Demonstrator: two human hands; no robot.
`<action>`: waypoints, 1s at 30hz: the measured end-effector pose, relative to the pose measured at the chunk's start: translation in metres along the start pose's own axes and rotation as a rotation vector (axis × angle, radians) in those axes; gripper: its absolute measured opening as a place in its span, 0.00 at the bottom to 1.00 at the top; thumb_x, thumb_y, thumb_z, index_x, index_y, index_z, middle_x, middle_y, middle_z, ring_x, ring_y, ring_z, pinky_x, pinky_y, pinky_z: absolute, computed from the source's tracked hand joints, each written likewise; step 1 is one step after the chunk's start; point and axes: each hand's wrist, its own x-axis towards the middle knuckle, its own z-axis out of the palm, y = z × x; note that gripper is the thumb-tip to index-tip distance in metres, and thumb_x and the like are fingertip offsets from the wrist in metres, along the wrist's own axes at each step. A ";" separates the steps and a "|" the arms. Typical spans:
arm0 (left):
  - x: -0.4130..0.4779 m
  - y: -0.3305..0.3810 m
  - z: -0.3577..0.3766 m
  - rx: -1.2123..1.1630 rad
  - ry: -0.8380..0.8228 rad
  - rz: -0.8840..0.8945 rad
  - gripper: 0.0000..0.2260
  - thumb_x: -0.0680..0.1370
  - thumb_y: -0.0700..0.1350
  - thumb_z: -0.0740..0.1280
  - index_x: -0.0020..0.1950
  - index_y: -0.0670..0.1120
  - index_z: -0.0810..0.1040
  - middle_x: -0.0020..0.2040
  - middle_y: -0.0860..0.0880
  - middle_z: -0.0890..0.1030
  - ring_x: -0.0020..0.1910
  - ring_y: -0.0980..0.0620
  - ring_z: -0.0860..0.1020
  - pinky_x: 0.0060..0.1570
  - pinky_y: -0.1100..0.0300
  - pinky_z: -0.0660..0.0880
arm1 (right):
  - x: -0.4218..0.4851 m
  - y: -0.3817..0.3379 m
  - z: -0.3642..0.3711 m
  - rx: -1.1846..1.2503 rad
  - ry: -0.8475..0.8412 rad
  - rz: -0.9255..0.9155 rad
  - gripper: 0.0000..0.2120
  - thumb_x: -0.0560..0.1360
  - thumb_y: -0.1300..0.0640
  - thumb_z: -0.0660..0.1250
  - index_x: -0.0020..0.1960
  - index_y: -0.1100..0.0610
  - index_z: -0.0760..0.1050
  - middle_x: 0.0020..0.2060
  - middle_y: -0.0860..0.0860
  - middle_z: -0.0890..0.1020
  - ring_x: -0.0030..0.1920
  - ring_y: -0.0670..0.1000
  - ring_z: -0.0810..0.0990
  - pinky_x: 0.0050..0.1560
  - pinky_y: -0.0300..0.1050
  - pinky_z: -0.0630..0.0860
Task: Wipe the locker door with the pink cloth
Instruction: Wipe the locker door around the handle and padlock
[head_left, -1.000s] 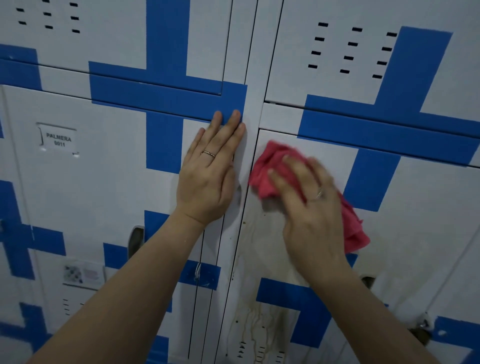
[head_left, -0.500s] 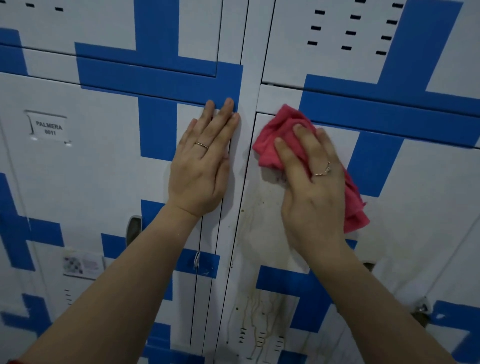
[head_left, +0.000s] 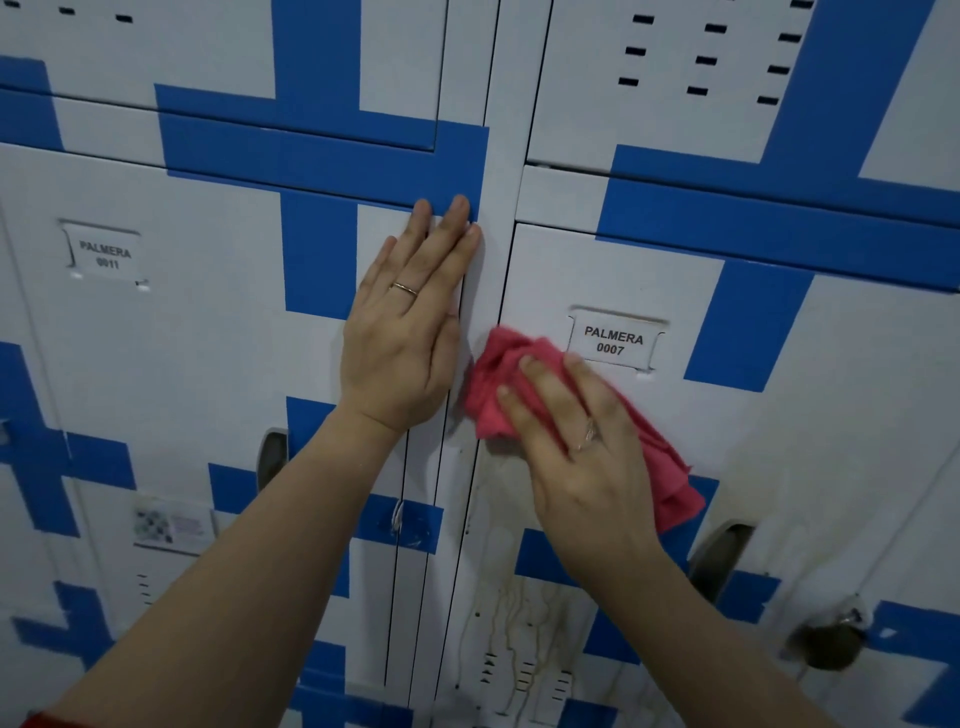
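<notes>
- Head view, nearest first: 2 bare forearms reach up from the bottom edge toward the lockers.
- The right hand (head_left: 582, 457) lies flat with its fingers spread over the pink cloth (head_left: 511, 387), pressing the bunched cloth against the locker door (head_left: 779, 441) just below and left of the label (head_left: 613, 343) reading PALMERA 0007; part of the cloth trails out below the label to the right of the hand.
- The left hand (head_left: 405, 332) rests left of the label on the neighbouring door, fingers straight and together, gripping nothing, apparently bracing.
- Below the label, brownish drip stains (head_left: 519, 618) run down past the vent slots, and a padlock (head_left: 826, 644) hangs lower right.
- Farthest, above the label, blue bands cross the upper doors.
- Judged step: wiping is mid-stroke, near the door's left edge, with the stains uncleaned.
- The next move probably calls for firm pressure and strokes carried downward from the label over the drips.
</notes>
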 end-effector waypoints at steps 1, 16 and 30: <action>-0.001 0.000 0.000 0.003 -0.002 0.000 0.20 0.78 0.38 0.52 0.70 0.37 0.66 0.70 0.40 0.67 0.73 0.52 0.56 0.73 0.56 0.54 | -0.007 0.000 0.000 0.003 -0.018 -0.024 0.16 0.71 0.67 0.62 0.58 0.63 0.76 0.60 0.60 0.77 0.63 0.61 0.66 0.58 0.57 0.70; 0.000 -0.001 -0.001 0.026 -0.012 0.003 0.20 0.78 0.37 0.53 0.70 0.38 0.65 0.70 0.40 0.67 0.73 0.51 0.56 0.73 0.56 0.53 | -0.009 0.007 0.002 0.020 0.011 0.012 0.16 0.72 0.68 0.61 0.59 0.63 0.74 0.62 0.58 0.71 0.62 0.60 0.66 0.64 0.52 0.64; 0.000 0.001 -0.001 0.038 -0.014 -0.004 0.20 0.78 0.38 0.52 0.70 0.37 0.65 0.70 0.40 0.67 0.72 0.50 0.57 0.73 0.56 0.52 | -0.012 -0.003 0.008 0.030 0.027 -0.023 0.15 0.76 0.68 0.51 0.60 0.63 0.70 0.61 0.58 0.68 0.61 0.60 0.66 0.64 0.51 0.63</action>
